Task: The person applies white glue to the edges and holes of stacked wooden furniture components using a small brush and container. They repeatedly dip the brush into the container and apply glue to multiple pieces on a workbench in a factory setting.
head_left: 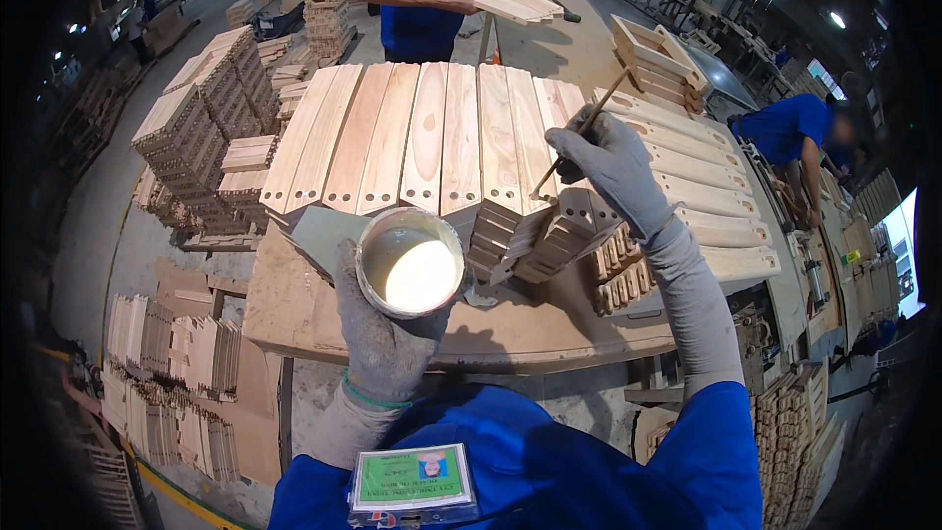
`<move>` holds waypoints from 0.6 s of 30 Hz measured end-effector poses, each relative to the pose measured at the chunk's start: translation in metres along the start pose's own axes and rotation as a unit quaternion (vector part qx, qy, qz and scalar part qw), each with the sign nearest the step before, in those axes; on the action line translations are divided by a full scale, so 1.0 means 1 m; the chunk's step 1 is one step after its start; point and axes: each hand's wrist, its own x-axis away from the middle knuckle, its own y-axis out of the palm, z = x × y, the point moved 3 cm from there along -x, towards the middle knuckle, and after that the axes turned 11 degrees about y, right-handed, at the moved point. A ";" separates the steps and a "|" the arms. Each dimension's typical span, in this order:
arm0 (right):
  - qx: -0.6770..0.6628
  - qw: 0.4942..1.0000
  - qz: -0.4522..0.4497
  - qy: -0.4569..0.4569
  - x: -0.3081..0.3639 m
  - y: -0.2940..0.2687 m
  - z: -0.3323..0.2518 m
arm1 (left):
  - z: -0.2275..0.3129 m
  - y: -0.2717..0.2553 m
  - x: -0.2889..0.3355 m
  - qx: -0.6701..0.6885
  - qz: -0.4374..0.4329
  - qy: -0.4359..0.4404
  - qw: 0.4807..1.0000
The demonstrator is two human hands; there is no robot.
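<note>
In my gloved left hand [388,348] is a round tub [367,280] of creamy white liquid [417,270], tilted so its inside shows. A flat grey-green piece [329,238] lies behind the tub; whether my fingers touch it is hidden. My gloved right hand [618,169] is closed around a thin wooden stick [610,98]. The stick's lower end points down at the near end of a slat [533,149], close to its drilled holes. Beneath it, more drilled slats are stacked, some leaning [564,245]. Pale slats [424,142] lie side by side, their holed ends toward me.
More slats [702,186] lie in a row at the right of the worktable [294,309]. Tall stacks of wood parts [211,103] stand at the left. Across the table a person [422,0] holds several slats. Another person [785,132] bends over at the right.
</note>
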 end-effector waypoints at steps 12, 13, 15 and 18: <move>0.138 0.987 0.005 -0.087 -0.001 -0.009 0.007 | -0.004 -0.008 -0.002 -0.252 -0.057 0.095 0.961; 0.127 0.989 0.007 -0.073 -0.002 -0.010 0.009 | -0.001 -0.004 -0.002 -0.306 -0.075 0.122 0.941; 0.103 0.994 0.010 -0.044 -0.004 -0.013 0.013 | -0.003 -0.006 -0.004 -0.202 -0.036 0.077 0.976; 0.100 0.990 0.018 -0.097 -0.004 -0.013 0.009 | -0.011 -0.008 -0.006 0.058 0.046 -0.040 0.996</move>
